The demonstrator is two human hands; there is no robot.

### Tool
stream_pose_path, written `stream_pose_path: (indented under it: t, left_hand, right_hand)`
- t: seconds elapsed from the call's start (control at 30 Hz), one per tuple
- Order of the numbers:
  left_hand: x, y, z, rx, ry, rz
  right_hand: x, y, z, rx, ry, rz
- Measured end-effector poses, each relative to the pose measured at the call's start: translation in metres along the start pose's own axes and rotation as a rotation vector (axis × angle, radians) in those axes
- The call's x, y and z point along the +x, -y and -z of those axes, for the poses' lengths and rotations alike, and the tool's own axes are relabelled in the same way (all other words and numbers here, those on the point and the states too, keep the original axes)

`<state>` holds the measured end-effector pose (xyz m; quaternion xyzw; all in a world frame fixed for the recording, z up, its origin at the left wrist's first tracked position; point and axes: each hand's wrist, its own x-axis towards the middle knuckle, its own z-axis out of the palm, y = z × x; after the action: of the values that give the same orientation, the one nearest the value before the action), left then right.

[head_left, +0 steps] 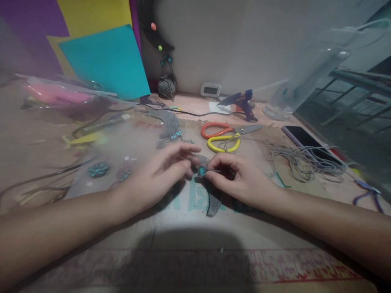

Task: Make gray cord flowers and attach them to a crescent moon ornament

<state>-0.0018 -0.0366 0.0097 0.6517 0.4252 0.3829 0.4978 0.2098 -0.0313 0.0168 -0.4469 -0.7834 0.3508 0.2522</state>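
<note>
A crescent wrapped in grey yarn [214, 203] lies on the cardboard between my hands, its lower tip pointing down. Against its middle sits a small teal bead [202, 171]. My right hand [235, 175] pinches thumb and forefinger at the bead's right side, where a thin strand of grey yarn shows between them. On the other side, my left hand [171, 165] has its forefinger stretched out and the other fingertips close to the bead, with no held thing visible. Whether those fingertips touch the crescent is hard to make out.
Beyond my hands lie scissors [236, 136] with orange and yellow handles and another grey crescent [169, 124]. Loose grey yarn [301, 160] overlaps a phone [305, 140] at right. Teal-beaded flowers [98, 169] lie left. A glue gun [241, 103] and clear jug [281, 101] stand behind.
</note>
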Motion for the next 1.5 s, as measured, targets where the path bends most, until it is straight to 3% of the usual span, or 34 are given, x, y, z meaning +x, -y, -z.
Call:
stream_pose_path:
  t: [0.07,0.13,0.3,0.43,0.63,0.83,1.17,1.5]
  left_hand:
    - [0.001,-0.002,0.003,0.001,-0.129,-0.012]
    - [0.002,-0.004,0.005,0.052,-0.178,0.0]
    - [0.003,-0.001,0.007,0.123,-0.13,0.066]
    - [0.004,0.002,0.007,0.161,-0.133,-0.014]
    - [0.001,-0.001,0.007,0.166,-0.02,-0.066]
    - [0.001,0.007,0.009,0.233,-0.051,-0.127]
    - [0.002,0.004,0.004,0.296,0.101,-0.048]
    - [0.0,0.0,0.003,0.337,0.097,-0.041]
  right_hand:
    - [0.0,0.001,0.0,0.012,0.008,-0.011]
    - [0.0,0.002,0.001,0.013,0.014,-0.008]
    - [-0.001,0.003,0.003,-0.03,0.026,0.023]
    - [-0.002,0.001,0.004,-0.06,0.036,0.056]
    - [-0.002,-0.001,0.004,-0.064,0.042,0.069]
    - [-0.002,-0.002,0.004,-0.039,0.034,0.08]
    - [-0.002,-0.003,0.005,-0.032,0.037,0.114]
    - [-0.003,-0.003,0.005,-0.126,0.006,0.155]
